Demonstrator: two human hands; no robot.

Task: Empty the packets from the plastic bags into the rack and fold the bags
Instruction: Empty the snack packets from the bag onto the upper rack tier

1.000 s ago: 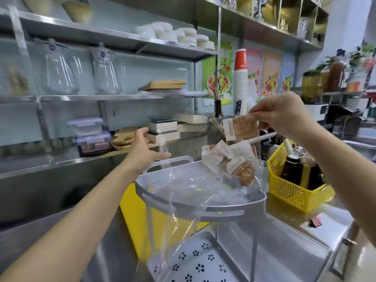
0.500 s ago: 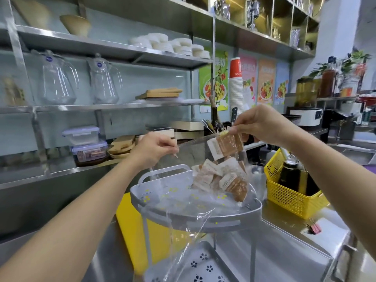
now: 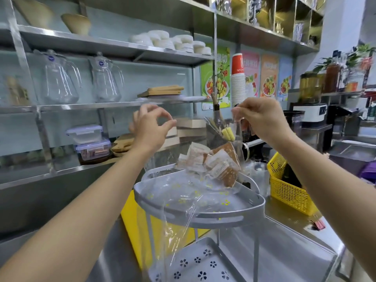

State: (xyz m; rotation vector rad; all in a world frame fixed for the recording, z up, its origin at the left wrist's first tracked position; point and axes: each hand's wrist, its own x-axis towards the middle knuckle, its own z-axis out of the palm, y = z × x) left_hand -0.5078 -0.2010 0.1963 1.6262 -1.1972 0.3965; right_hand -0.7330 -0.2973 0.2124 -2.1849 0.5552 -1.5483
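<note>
A grey two-tier rack (image 3: pixel 203 215) stands on the steel counter in front of me. Several brown-and-white packets (image 3: pixel 211 162) lie piled at the back of its top tray. A clear plastic bag (image 3: pixel 183 192) hangs over that tray and trails down past its front rim. My left hand (image 3: pixel 149 127) pinches the bag's upper left edge between thumb and forefinger. My right hand (image 3: pixel 262 119) pinches the bag's upper right edge above the packets. Both hands are held up at about the same height over the rack.
A yellow basket (image 3: pixel 289 190) with dark bottles stands right of the rack. A yellow box (image 3: pixel 134 216) sits behind the rack's lower tray (image 3: pixel 195 261). Steel shelves with glass jugs (image 3: pixel 61 78), lidded containers and boards line the back wall. A stack of paper cups (image 3: pixel 238 80) rises behind my right hand.
The packet my right hand held has dropped onto the pile. Both hands have risen and now hold the bag by its top edges. The camera has shifted slightly.
</note>
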